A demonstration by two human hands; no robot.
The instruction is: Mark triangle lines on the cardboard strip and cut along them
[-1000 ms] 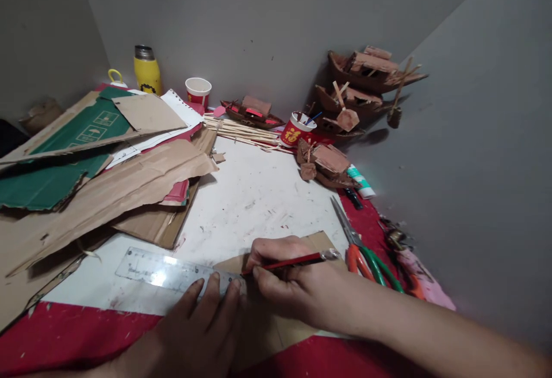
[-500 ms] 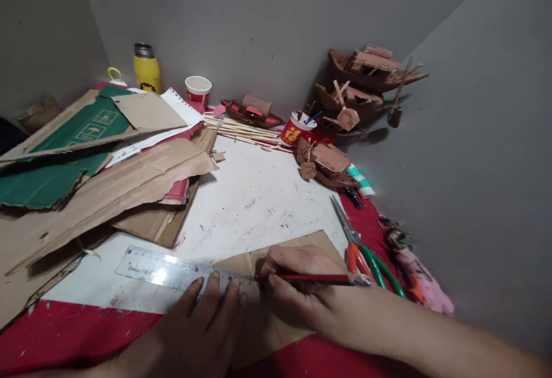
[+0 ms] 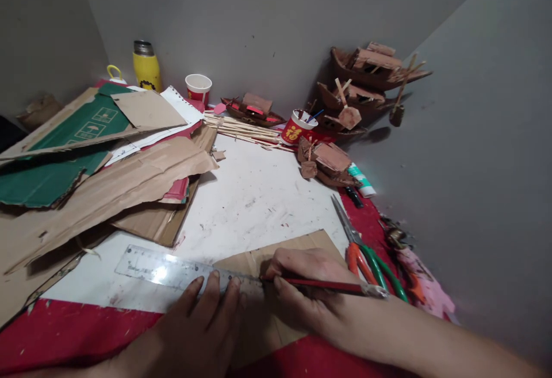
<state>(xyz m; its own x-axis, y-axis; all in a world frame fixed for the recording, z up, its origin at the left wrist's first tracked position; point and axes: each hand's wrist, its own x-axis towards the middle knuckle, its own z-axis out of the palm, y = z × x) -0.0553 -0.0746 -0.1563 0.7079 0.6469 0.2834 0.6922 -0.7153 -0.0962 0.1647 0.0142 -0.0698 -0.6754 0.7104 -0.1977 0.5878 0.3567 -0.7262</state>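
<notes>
A clear plastic ruler (image 3: 159, 267) lies across the near table, its right part over a piece of brown cardboard (image 3: 293, 247). My left hand (image 3: 202, 320) presses down on the ruler with its fingertips, fingers spread and stretched out. Pinched in my right hand (image 3: 310, 286) is a dark red pencil (image 3: 334, 285); its tip, largely hidden by my fingers, is at the ruler's edge on the cardboard. Scissors (image 3: 366, 257) with orange and green handles lie just beyond my right wrist.
Cardboard sheets (image 3: 129, 194) are piled at left. Thin wooden sticks (image 3: 241, 129), a yellow bottle (image 3: 147, 67), a white-rimmed cup (image 3: 198, 87) and a red paint cup (image 3: 297, 129) stand or lie at the back. Several brown model boats (image 3: 330, 159) sit at back right by a tube (image 3: 361, 179).
My right hand has shifted slightly right along the ruler, and the pencil's back end has dropped a little. The left hand and ruler stay in place.
</notes>
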